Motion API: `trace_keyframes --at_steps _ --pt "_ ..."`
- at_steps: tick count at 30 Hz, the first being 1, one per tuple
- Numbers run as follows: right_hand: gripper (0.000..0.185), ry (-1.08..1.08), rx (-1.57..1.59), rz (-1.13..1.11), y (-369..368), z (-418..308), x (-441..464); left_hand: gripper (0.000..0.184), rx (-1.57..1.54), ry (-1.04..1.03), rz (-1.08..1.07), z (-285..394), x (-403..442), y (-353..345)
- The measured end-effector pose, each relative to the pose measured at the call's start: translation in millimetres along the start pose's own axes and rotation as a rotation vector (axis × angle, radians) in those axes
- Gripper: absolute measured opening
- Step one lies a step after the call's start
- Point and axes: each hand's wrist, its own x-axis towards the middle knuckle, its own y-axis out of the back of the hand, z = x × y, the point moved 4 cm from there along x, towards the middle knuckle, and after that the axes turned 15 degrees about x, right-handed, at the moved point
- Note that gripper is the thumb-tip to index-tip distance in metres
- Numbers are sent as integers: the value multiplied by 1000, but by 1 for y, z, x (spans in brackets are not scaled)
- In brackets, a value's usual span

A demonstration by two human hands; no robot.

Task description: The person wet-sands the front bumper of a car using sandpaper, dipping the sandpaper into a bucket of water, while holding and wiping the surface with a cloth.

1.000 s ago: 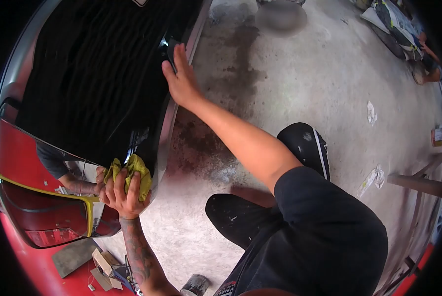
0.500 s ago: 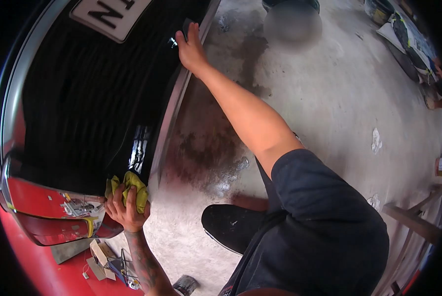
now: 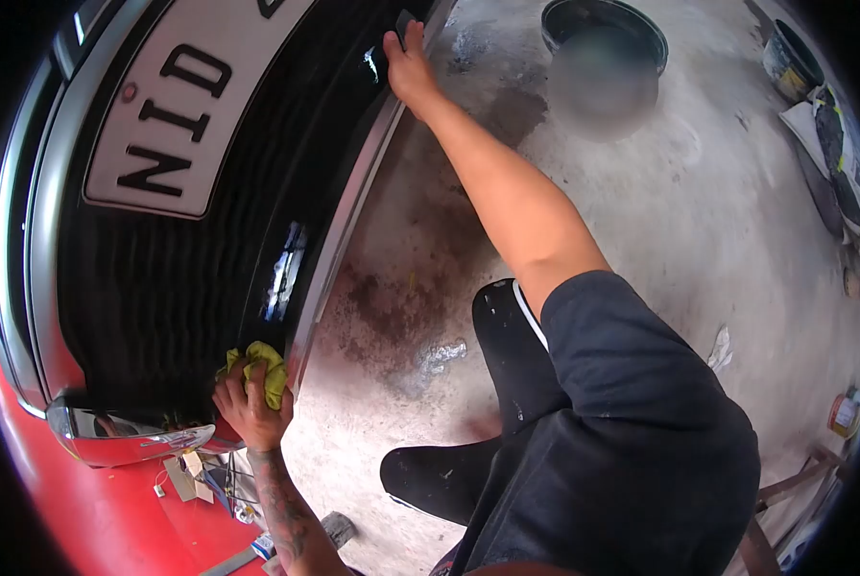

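Observation:
My left hand (image 3: 252, 408), on the tattooed forearm, is closed around a crumpled yellow-green cloth (image 3: 270, 372). It presses the cloth on the black bumper (image 3: 248, 278) near its lower corner. Higher up, my right hand (image 3: 410, 72) is at the far end of the same bumper, with a dark flat piece (image 3: 404, 21) between thumb and fingers; its kind cannot be made out. Between the hands the bumper has a glossy bright reflection. A white number plate (image 3: 176, 115) sits above the ribbed black panel.
A dark bucket (image 3: 662, 48) stands on the stained concrete floor (image 3: 699, 211), partly blurred. Another bucket (image 3: 793, 62) and bags (image 3: 828, 154) lie along the right side. A wooden frame (image 3: 795, 485) is at lower right. Small boxes (image 3: 188, 480) and cables lie near the red surface (image 3: 94, 509).
The view has shifted, bringing more of the number plate and the bucket into sight. My left hand keeps the cloth on the bumper, and my right hand still holds the dark piece.

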Motion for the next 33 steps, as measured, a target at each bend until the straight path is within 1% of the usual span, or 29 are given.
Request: trace_keyframes --at_steps 3,5,7,9,10,11,13,15,17,19,21,23,24,25,26,29,30,33 --pt "78 17 53 -25 -12 5 -30 44 0 22 -28 4 6 2" --pt "76 70 -15 -78 -33 8 -91 45 6 43 -35 8 11 2" --pt "78 146 -49 -235 -47 -2 -158 45 17 66 -63 8 10 -1" --pt "80 17 -84 -359 -43 -10 -177 45 18 73 -70 6 9 -4" --pt "81 50 -48 -321 -41 -5 -165 45 12 73 -66 6 8 -4" --pt "80 29 -78 -249 -38 2 -144 45 4 76 -63 5 8 -6" --pt "78 59 -72 -146 -26 5 -95 44 21 90 -57 6 6 -8" --pt "77 79 -82 -99 -11 11 -49 43 27 99 -39 4 5 -11" --pt "77 19 -25 -121 3 3 -23 42 20 97 -23 3 0 -13" --pt "77 -62 13 -160 4 -4 -25 40 22 124 29 4 -3 -15" --pt "77 -155 31 -212 1 -12 -58 39 24 146 92 5 -2 -16" --pt "76 -95 -40 -286 -13 -8 -105 40 22 176 163 8 -5 -19" --pt "77 -75 -19 -311 -17 -4 -123 43 24 209 164 8 -6 -21" --pt "77 -58 2 -332 -21 -8 -132 46 44 200 188 8 -7 -20" --pt "79 -54 5 -333 -20 -9 -130 47 40 214 194 7 -10 -22" --pt "80 -57 -31 -188 -15 5 -84 49 18 208 221 3 -13 -27" --pt "80 -95 28 -124 -9 0 -63 45 -24 178 205 0 -16 -28" --pt "80 -126 43 -30 11 -12 -10 51 -69 161 267 -3 -19 -33"
